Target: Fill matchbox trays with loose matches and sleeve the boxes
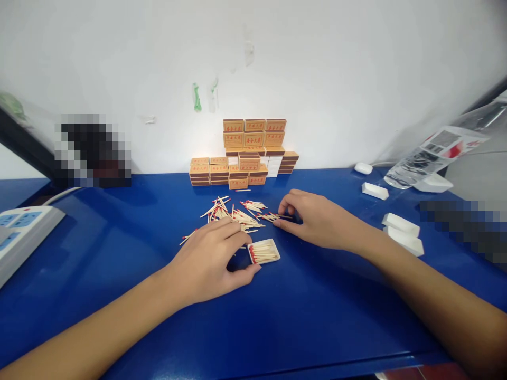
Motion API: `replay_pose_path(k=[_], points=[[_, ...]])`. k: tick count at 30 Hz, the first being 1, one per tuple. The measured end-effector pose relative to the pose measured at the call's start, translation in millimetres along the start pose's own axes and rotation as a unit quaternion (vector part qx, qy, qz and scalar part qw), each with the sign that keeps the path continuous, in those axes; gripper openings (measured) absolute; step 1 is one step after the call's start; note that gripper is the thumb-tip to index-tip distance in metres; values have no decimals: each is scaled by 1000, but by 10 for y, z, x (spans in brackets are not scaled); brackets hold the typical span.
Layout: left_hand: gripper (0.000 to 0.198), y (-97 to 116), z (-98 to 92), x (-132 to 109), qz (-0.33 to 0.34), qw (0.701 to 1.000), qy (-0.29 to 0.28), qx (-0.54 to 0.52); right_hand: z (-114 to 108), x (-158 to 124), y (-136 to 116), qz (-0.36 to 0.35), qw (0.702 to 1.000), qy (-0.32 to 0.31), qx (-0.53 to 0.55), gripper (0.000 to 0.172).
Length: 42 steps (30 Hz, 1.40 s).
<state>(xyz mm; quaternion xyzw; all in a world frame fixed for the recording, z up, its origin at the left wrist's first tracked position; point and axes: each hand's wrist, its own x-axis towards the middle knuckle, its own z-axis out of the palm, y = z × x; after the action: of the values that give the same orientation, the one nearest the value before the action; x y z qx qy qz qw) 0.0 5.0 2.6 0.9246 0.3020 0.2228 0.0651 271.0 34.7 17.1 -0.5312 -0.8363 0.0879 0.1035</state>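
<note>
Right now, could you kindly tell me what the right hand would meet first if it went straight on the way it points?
The right hand would probably meet the loose matches at its tips first; whether it touches them now is unclear.

- "安全火柴" in red characters on the middle matchbox [253, 140] in the second row of the tall stack.
- What looks like the same four characters, smaller, on the top-left matchbox [233, 126].
- Red four-character lettering on the top-middle matchbox [254, 125] and the top-right matchbox [275, 125]; it seems to end in "火柴", the first characters being too small to tell.
- Similar red lettering, too fine to make out, on the front matchbox [249, 163] and the lowest front matchbox [238, 183].
- Faint print on the left stack [199, 171], illegible.
- A barcode and red marking on the label [447, 148] of the clear bottle [410, 166]; its wording is unreadable.
</note>
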Motion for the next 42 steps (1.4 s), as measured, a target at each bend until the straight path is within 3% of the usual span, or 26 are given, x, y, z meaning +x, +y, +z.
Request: replay_pose_path(k=[4, 9, 17, 21, 25, 31, 42], points=[[24, -2, 1, -3, -3, 1000, -3, -1, -21, -11, 77, -2, 998, -59, 26, 19], [24, -7, -6, 3, -8, 1000, -7, -5, -56, -44, 104, -18, 997, -74, 17, 24], [23, -11, -9, 11, -7, 1000, -3, 1, -182, -110, 21, -52, 997, -31, 57, 25], [22, -15, -10, 16, -12, 1000, -2, 3, -227, -178, -125, -71, 993, -51, 84, 23], [21, -15, -7, 15, -15, 1000, -6, 1, -159, -219, -300, -99, 989, -82, 72, 21], [19, -11, -2, 15, -11, 1000, -12, -4, 3, -239, -396, -157, 985, -70, 0, 12], [17, -4, -13, 23, -11, 1000, -20, -9, -17, -199, -495, -146, 987, -57, 33, 14]])
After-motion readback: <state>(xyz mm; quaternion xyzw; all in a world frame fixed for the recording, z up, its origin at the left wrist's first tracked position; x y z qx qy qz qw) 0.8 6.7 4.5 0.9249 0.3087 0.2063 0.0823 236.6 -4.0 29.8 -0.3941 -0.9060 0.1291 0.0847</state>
